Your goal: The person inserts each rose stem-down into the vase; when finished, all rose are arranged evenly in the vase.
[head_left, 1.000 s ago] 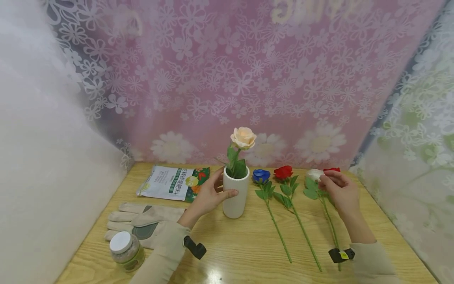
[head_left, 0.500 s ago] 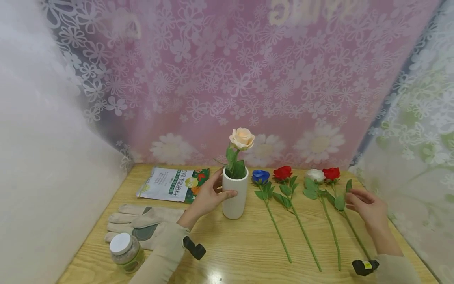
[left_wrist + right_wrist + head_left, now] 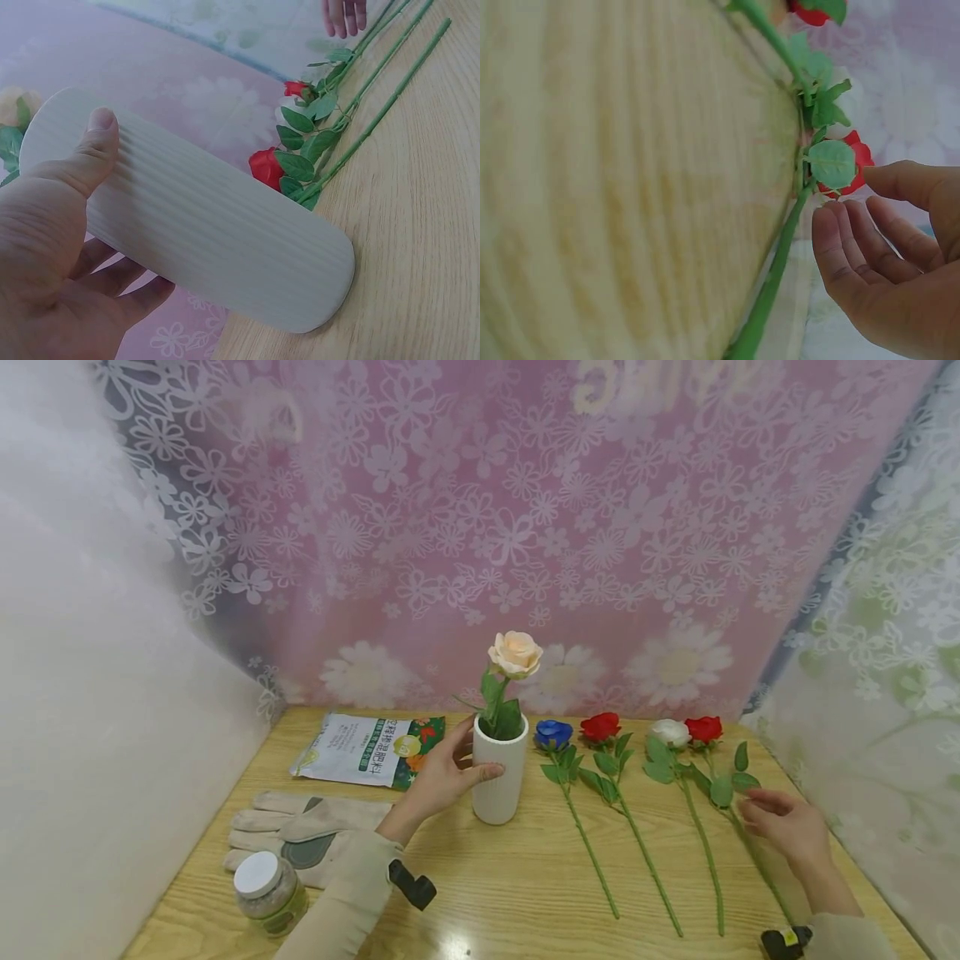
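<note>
The left hand [image 3: 444, 776] grips the white ribbed vase [image 3: 498, 785] round its side; a peach rose [image 3: 515, 654] stands in it. In the left wrist view the thumb lies across the vase [image 3: 202, 225]. The right hand [image 3: 793, 831] is beside the leaves of the rightmost red rose [image 3: 703, 729], which lies on the table. In the right wrist view the fingers of the right hand [image 3: 900, 255] are parted and lightly bent beside that rose's stem [image 3: 772, 285], with nothing seen between them.
A blue rose [image 3: 553, 734], another red rose [image 3: 600, 727] and a white rose [image 3: 670, 732] lie right of the vase. At the left are a fertilizer bag [image 3: 360, 749], gloves [image 3: 300, 827] and a lidded jar [image 3: 271, 894]. A floral curtain [image 3: 450, 527] hangs behind.
The right hand has moved from over the white rose's head rightward and nearer the wearer, uncovering the white and right red roses. The left hand and vase have stayed in place.
</note>
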Action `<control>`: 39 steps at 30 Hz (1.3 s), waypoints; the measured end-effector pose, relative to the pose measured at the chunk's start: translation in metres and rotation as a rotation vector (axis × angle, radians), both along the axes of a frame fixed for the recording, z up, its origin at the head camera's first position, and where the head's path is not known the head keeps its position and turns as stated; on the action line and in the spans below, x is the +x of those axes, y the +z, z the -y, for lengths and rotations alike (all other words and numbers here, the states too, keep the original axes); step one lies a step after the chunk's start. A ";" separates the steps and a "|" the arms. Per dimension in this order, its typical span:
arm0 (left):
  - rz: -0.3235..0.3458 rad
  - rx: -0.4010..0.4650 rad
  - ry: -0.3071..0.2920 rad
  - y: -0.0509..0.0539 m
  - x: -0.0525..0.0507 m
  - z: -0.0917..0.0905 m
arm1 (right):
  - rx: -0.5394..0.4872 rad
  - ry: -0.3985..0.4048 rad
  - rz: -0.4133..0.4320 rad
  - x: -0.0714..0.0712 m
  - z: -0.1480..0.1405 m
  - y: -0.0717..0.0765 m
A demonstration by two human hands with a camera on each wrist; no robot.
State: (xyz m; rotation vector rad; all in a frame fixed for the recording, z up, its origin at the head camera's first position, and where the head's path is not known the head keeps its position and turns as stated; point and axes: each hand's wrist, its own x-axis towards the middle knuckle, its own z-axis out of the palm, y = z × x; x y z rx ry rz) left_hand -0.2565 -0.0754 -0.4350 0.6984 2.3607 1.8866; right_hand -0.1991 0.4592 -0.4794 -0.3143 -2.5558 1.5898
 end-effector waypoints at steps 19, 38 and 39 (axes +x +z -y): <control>0.014 0.005 -0.005 0.002 0.001 0.000 | 0.217 0.023 0.098 -0.005 -0.002 -0.007; 0.024 0.019 -0.015 0.003 0.001 0.001 | 0.430 0.058 0.138 -0.013 -0.007 -0.004; 0.024 0.018 -0.015 0.003 0.001 0.001 | 0.454 0.069 0.133 -0.014 -0.007 -0.004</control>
